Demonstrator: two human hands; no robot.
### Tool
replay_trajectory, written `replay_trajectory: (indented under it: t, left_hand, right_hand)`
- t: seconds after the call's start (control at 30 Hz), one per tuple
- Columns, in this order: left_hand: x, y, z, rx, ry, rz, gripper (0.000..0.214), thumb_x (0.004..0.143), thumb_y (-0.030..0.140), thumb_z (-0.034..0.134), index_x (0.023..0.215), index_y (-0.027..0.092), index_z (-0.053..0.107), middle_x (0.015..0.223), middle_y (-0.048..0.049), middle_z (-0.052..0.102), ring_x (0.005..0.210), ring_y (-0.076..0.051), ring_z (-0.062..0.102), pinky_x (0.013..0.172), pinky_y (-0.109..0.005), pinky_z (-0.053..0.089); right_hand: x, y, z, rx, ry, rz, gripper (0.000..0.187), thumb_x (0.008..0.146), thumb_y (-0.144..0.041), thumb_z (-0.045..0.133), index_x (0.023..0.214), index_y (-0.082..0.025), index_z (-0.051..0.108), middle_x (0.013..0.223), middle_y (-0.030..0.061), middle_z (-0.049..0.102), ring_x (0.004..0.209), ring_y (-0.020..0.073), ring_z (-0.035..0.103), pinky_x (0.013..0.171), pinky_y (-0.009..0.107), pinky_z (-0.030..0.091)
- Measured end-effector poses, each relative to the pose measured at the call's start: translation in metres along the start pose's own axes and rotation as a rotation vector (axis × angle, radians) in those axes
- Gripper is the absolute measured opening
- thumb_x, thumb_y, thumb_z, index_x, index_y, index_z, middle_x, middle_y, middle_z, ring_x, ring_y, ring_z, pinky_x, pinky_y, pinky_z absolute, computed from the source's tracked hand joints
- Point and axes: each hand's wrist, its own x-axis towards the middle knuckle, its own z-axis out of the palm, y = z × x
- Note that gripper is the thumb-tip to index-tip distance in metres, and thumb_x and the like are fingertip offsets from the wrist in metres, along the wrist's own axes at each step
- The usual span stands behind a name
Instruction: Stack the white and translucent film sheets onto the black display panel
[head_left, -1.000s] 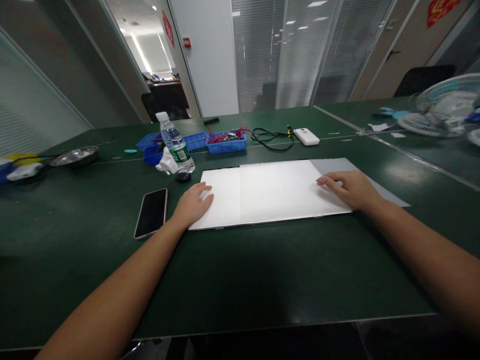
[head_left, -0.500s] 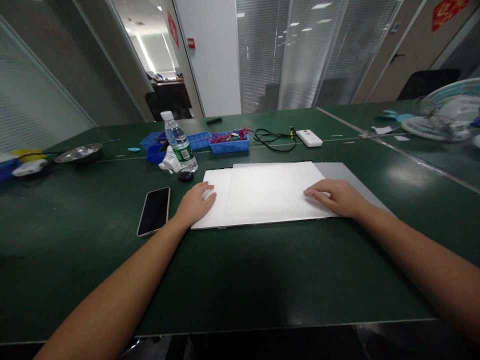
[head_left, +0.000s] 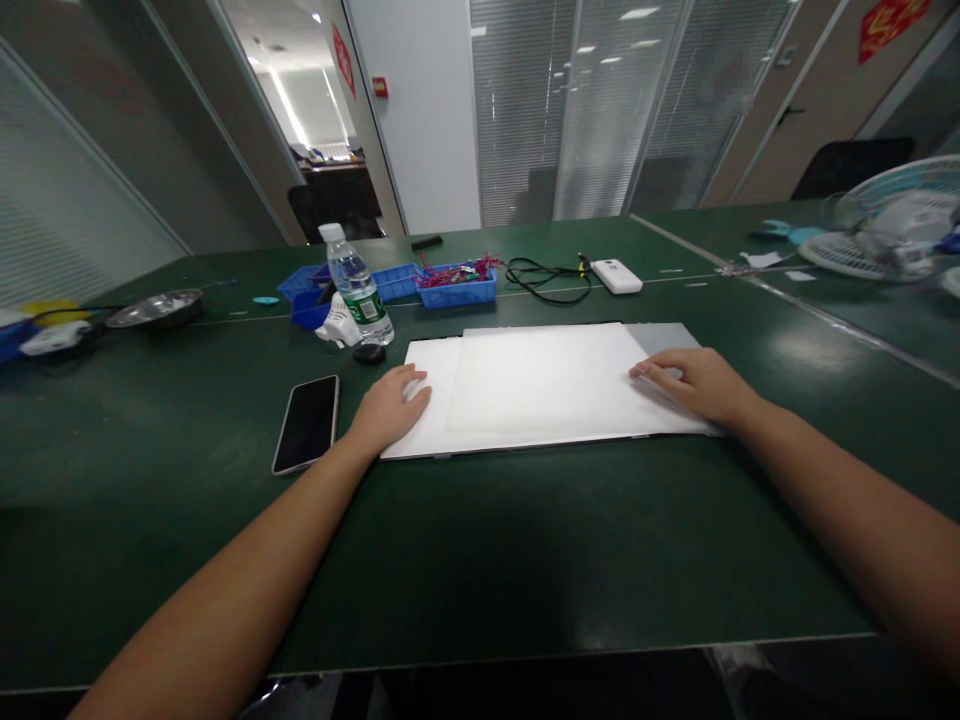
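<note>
A flat white panel [head_left: 431, 400] lies in front of me, with a thin white sheet [head_left: 540, 380] over most of it. A strip of grey sheet [head_left: 664, 338] shows at the panel's far right. My left hand [head_left: 390, 407] rests on the panel's left edge, thumb and fingers apart, holding nothing. Over the right side, my right hand [head_left: 694, 382] has its thumb and fingertips pinched together at the white sheet's right edge. How much of the sheet lies between those fingertips is hard to make out. The hand and wrist hide part of the right border.
Left of the panel lie a phone [head_left: 306, 424] and a black mouse-like object [head_left: 370, 354]. Behind stand a water bottle [head_left: 356, 285], a blue tray [head_left: 457, 290] of red wires, a black cable [head_left: 551, 278] and a white box [head_left: 616, 276]. A fan [head_left: 892, 225] stands far right.
My right hand has moved a little right and away from me. Less of the grey sheet shows at the right, and more of the panel's near right border. My left hand has stayed put.
</note>
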Motion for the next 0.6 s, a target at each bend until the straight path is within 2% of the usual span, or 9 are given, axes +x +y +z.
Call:
replay_trajectory:
  t: [0.23,0.47,0.6]
  left_hand:
    - [0.000,-0.002,0.002,-0.014,0.009,0.003,0.051,0.100,0.047,0.058,0.137,0.017,0.079,0.161,-0.0157,0.065,0.149,-0.035,0.063,0.131,-0.052,0.045]
    - [0.001,-0.004,0.003,-0.010,0.011,0.001,0.052,0.100,0.048,0.058,0.137,0.018,0.078,0.161,-0.0154,0.066,0.147,-0.035,0.064,0.130,-0.052,0.046]
    - [0.001,-0.003,0.002,-0.010,0.016,0.006,0.051,0.101,0.047,0.058,0.136,0.017,0.079,0.160,-0.0156,0.066,0.148,-0.035,0.064,0.131,-0.051,0.045]
  right_hand:
    - [0.002,-0.014,0.008,0.008,-0.049,-0.036,0.055,0.108,-0.062,0.047,0.114,-0.025,0.087,0.116,0.0116,0.085,0.105,0.0332,0.078,0.090,0.050,0.062]
    - [0.003,-0.033,0.012,0.063,-0.065,-0.149,0.051,0.108,-0.062,0.049,0.113,-0.029,0.089,0.119,0.0092,0.085,0.111,0.0343,0.079,0.104,0.054,0.059]
    - [0.003,-0.033,0.011,0.050,-0.051,-0.130,0.052,0.108,-0.061,0.048,0.113,-0.028,0.088,0.118,0.0094,0.085,0.110,0.0340,0.079,0.099,0.052,0.060]
